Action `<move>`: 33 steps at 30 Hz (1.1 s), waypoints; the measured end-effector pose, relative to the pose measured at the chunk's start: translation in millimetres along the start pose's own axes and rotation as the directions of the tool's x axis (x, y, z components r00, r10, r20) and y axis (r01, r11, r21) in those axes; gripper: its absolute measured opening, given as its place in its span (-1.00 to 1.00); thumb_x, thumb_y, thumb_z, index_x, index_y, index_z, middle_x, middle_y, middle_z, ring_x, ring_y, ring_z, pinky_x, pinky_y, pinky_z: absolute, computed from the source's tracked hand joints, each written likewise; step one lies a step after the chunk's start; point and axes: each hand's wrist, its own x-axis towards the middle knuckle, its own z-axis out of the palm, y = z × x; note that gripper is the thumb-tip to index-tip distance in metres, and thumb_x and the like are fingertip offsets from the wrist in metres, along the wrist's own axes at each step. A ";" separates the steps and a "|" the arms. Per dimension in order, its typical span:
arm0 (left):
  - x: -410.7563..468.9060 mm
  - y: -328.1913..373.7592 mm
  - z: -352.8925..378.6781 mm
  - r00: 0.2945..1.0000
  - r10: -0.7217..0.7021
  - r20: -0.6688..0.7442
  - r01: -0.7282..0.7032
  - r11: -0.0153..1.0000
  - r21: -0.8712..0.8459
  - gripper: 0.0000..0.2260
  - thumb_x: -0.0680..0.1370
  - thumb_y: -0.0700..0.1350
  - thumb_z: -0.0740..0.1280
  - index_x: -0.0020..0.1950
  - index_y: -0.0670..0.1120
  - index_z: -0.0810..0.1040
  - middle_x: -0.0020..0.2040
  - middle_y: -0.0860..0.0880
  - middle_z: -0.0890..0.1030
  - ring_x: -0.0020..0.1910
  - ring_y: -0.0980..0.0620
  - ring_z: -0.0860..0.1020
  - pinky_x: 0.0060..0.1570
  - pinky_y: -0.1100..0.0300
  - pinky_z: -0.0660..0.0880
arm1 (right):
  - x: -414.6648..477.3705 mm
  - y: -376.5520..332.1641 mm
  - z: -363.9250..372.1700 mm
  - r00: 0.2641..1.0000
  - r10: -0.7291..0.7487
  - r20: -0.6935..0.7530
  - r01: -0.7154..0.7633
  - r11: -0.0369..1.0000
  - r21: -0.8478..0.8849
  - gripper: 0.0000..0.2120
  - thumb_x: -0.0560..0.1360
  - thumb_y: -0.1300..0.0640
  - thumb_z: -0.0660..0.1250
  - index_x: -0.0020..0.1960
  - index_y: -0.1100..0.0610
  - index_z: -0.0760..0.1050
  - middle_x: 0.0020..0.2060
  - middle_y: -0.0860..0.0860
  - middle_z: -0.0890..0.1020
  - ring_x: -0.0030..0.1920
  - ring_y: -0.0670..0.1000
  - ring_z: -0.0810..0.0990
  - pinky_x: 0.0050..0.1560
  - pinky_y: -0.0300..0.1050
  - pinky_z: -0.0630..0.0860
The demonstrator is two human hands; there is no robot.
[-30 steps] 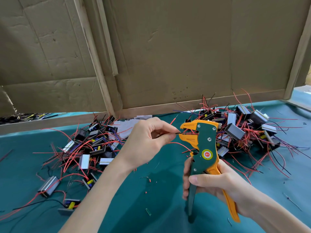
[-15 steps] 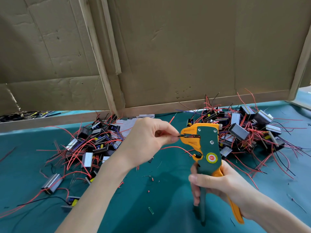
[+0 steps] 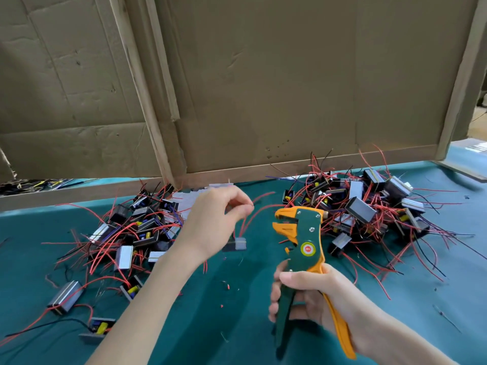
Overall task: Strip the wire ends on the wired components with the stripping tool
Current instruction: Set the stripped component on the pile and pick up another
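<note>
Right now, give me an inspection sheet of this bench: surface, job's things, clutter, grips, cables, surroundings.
Surface: teal cloth covers the table.
Job's things: stripping tool held upright, jaws open; wired components heaped in a left pile and a right pile.
Clutter: small red insulation scraps on the cloth.
Grips: left hand pinches a blurred wired component by its wire; right hand grips the tool's handles.
Cables: red and black leads tangled through both piles.
Surroundings: cardboard panels behind the table.
</note>
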 end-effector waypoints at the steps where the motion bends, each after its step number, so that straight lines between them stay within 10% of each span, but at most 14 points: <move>1: 6.7 3.4 -1.4 0.997 0.009 -0.074 -0.009 1.000 -0.005 -0.91 0.51 -0.22 0.41 -0.18 -0.06 0.61 -0.30 0.17 0.57 -0.33 0.31 0.47 -0.26 0.49 0.33 | 1.2 0.3 -1.3 1.000 0.020 -0.020 -0.019 1.000 0.014 -0.76 0.21 0.23 0.53 -0.16 0.27 0.59 -0.27 0.30 0.57 -0.29 0.26 0.60 -0.16 0.16 0.60; 8: 76.9 68.6 40.6 0.967 0.101 -0.235 -0.162 0.953 -0.257 -0.95 0.57 -0.27 0.30 -0.05 -0.21 0.56 -0.20 0.02 0.56 -0.19 0.04 0.53 -0.03 0.03 0.55 | 4.1 -3.3 -6.6 0.988 0.139 -0.059 -0.129 0.979 0.156 -0.70 0.22 0.41 0.33 -0.04 0.34 0.45 -0.23 0.41 0.58 -0.34 0.31 0.61 -0.31 0.18 0.61; 14: 79.7 86.9 83.5 0.952 0.138 0.272 -0.013 0.909 -0.417 -0.47 0.54 -0.45 0.11 0.46 -0.07 0.32 0.44 -0.14 0.37 0.32 -0.10 0.44 0.33 -0.08 0.38 | 5.9 -8.5 -4.3 0.982 0.176 -0.064 -0.155 0.956 0.248 -0.71 0.28 0.26 0.29 -0.03 0.34 0.44 -0.25 0.36 0.58 -0.36 0.28 0.60 -0.32 0.18 0.61; 17: 56.1 71.5 74.9 0.888 0.189 0.418 -0.011 0.920 -0.392 -0.43 0.56 -0.42 0.11 0.50 0.03 0.25 0.50 -0.01 0.30 0.18 -0.05 0.47 0.33 -0.05 0.38 | 7.0 -8.4 -2.8 0.982 0.178 -0.067 -0.156 0.954 0.258 -0.73 0.27 0.26 0.27 -0.04 0.34 0.44 -0.27 0.36 0.59 -0.37 0.28 0.60 -0.34 0.18 0.61; 22: 25.2 3.7 21.4 0.932 0.022 0.363 -0.036 0.999 0.030 -0.58 0.55 -0.45 0.13 0.30 -0.11 0.52 0.21 -0.11 0.58 0.19 0.04 0.54 0.10 0.50 0.36 | 7.4 -5.9 -3.3 0.984 0.164 -0.074 -0.140 0.956 0.257 -0.73 0.28 0.27 0.28 -0.03 0.32 0.45 -0.25 0.36 0.59 -0.37 0.28 0.61 -0.33 0.18 0.61; 27: 9.1 -75.0 -34.6 0.945 -0.285 0.159 0.101 0.720 0.686 -0.65 0.56 -0.26 0.24 0.30 0.03 0.51 0.27 -0.04 0.52 0.31 -0.06 0.41 0.24 0.07 0.35 | 6.9 -4.9 -4.1 0.985 0.159 -0.070 -0.137 0.959 0.250 -0.72 0.28 0.27 0.30 -0.02 0.31 0.45 -0.23 0.35 0.59 -0.33 0.28 0.61 -0.28 0.19 0.61; 33: 0.9 -115.3 -55.9 0.907 -0.414 0.074 0.231 0.638 0.735 -0.80 0.54 -0.03 0.37 0.16 0.07 0.52 0.15 0.04 0.58 0.21 -0.02 0.49 0.15 0.05 0.37 | 6.0 -3.5 -5.3 0.986 0.152 -0.072 -0.129 0.958 0.257 -0.65 0.20 0.28 0.35 -0.02 0.31 0.46 -0.23 0.35 0.59 -0.33 0.29 0.61 -0.29 0.20 0.61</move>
